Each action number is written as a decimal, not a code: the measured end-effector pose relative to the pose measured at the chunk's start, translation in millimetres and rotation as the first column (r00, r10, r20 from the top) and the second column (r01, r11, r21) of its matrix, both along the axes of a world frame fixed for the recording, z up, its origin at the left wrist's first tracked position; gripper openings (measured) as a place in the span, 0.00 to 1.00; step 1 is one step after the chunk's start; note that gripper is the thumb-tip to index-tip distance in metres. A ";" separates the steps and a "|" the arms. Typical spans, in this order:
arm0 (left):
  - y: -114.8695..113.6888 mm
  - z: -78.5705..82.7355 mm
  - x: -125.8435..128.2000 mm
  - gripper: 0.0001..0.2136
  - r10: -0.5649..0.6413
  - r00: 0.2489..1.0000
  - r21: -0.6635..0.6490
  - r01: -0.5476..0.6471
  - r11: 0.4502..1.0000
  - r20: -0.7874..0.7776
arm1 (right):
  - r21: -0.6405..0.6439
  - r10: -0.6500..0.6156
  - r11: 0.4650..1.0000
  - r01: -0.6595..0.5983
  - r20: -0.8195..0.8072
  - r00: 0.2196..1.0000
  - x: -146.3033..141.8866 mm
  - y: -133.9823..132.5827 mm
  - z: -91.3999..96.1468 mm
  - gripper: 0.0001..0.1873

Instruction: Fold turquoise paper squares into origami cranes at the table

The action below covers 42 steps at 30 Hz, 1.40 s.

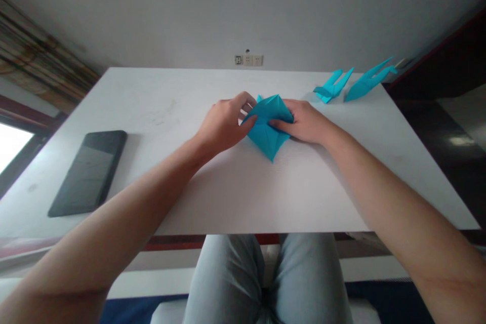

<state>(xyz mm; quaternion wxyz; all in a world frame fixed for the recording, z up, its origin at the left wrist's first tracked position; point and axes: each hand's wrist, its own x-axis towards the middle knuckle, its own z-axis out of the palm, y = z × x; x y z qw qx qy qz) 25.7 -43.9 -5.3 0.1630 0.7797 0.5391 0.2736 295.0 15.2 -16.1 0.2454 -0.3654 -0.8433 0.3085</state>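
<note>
A partly folded piece of turquoise paper point(268, 131) lies at the middle of the white table point(243, 192), its lower point aimed toward me. My left hand point(226, 124) pinches the paper's left edge between thumb and curled fingers. My right hand point(306, 121) presses on the paper's right side, fingers closed over a fold. Both forearms reach in from the near edge.
Two finished turquoise paper figures point(333, 87) point(367, 82) sit at the far right of the table. A dark tablet point(89, 171) lies flat near the left edge. Wall sockets point(248, 59) are on the wall behind. My knees point(266, 278) show below the table's front edge.
</note>
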 end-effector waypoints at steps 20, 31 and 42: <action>-7.6 1.2 7.4 0.16 -0.003 0.988 -0.010 0.002 1.000 -0.153 | 0.028 -0.043 0.999 0.040 0.141 0.989 9.5 0.4 14.3 0.09; -6.0 -1.2 6.9 0.17 0.025 0.990 0.030 -0.021 0.999 -0.139 | 0.064 -0.050 0.997 0.042 0.125 0.991 8.4 -0.5 9.5 0.06; 4.1 -12.1 -0.6 0.20 0.093 0.995 0.073 -0.095 0.993 0.040 | -0.273 0.087 0.958 -0.091 -0.027 0.996 18.1 4.2 14.8 0.25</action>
